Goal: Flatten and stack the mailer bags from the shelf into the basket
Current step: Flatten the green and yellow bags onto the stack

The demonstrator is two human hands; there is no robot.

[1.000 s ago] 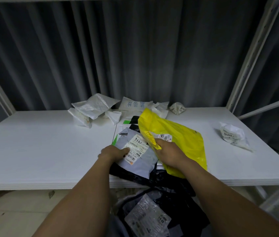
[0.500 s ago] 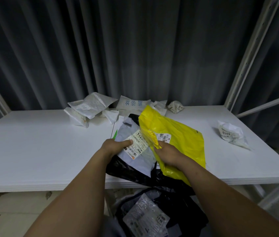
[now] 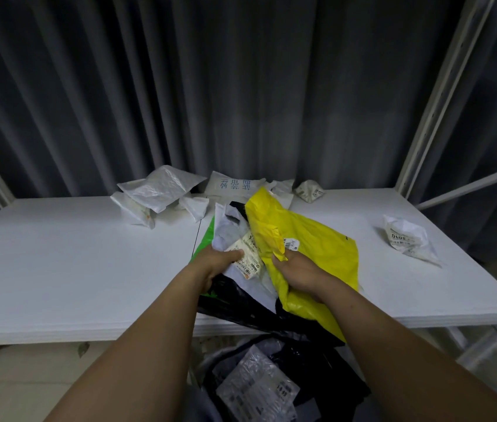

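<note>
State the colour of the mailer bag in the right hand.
The mailer bag is bright yellow with a small white label, seen best in the head view.

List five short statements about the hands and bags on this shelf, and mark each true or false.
1. The right hand grips the yellow mailer. True.
2. The left hand is empty. False: it holds the grey labelled mailer.
3. A crumpled white bag lies alone on the right side of the shelf. True.
4. The yellow mailer lies flat and untouched. False: it is creased and held.
5. A black mailer hangs over the shelf's front edge. True.
</note>
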